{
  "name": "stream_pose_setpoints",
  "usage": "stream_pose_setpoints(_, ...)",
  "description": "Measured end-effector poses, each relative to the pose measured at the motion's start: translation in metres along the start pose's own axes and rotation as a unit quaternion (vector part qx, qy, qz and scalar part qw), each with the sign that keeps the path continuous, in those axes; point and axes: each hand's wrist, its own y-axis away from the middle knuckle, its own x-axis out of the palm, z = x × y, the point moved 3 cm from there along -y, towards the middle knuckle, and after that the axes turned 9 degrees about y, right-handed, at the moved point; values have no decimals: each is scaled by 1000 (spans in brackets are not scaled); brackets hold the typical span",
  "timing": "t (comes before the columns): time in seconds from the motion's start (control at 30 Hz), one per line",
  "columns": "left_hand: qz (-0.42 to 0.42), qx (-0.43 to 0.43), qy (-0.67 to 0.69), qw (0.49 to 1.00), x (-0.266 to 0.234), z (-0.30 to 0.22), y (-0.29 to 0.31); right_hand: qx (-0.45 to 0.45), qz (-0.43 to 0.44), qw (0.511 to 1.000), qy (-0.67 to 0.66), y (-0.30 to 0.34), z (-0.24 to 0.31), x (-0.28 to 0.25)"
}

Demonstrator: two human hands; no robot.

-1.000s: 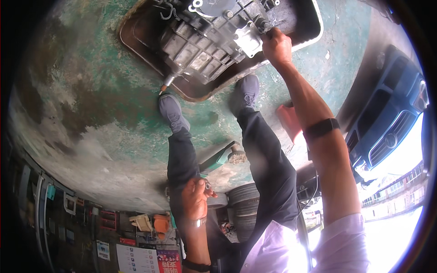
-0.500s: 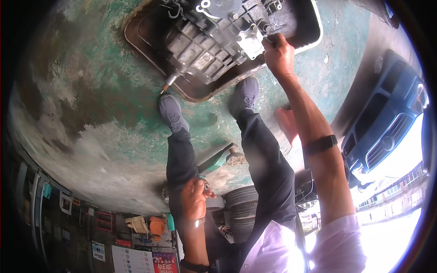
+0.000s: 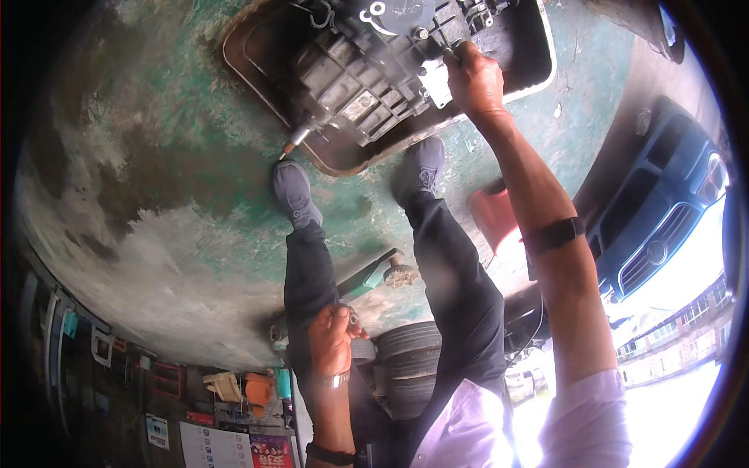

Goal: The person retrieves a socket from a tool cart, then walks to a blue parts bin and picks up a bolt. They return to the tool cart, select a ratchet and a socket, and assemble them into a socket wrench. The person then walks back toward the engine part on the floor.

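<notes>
A grey metal gearbox (image 3: 355, 82) lies in a large dark tray (image 3: 552, 58) on the floor in front of my feet. My right hand (image 3: 477, 82) is closed at the gearbox's right side, its fingertips pinched near a bright metal cover plate (image 3: 435, 83). Whatever sits between those fingertips is too small and hidden to make out. Down near my left thigh, my left hand (image 3: 330, 341) is closed round a small round metal piece (image 3: 353, 318), with one end showing past the thumb. A shaft (image 3: 300, 139) sticks out of the gearbox over the tray's near-left corner, close to my left shoe.
Between my legs lies a green tool with a round brush (image 3: 400, 273). Stacked tyres (image 3: 409, 351) stand behind it. A red container (image 3: 495, 214) is beside my right leg, and a blue car (image 3: 655, 210) stands farther right. Shelves with odds and ends (image 3: 234, 386) line the lower left.
My right hand has moved slightly up and farther over the cover plate, hiding more of it. The left hand keeps its hold on the small metal piece. The view has shifted a little.
</notes>
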Motion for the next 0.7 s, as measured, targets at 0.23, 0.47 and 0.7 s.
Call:
stream_pose_setpoints(0.23,-12,-6,10,1000,1,-3,0,3,-16,1000,-14,-1,1,1)
stream_pose_setpoints(0.47,-12,-1,7,1000,-3,-6,-2,119,14,989,-84,-5,2,7)
stream_pose_setpoints(0.7,-1,-6,11,1000,-1,-4,-3,177,23,979,-95,-10,5,8)
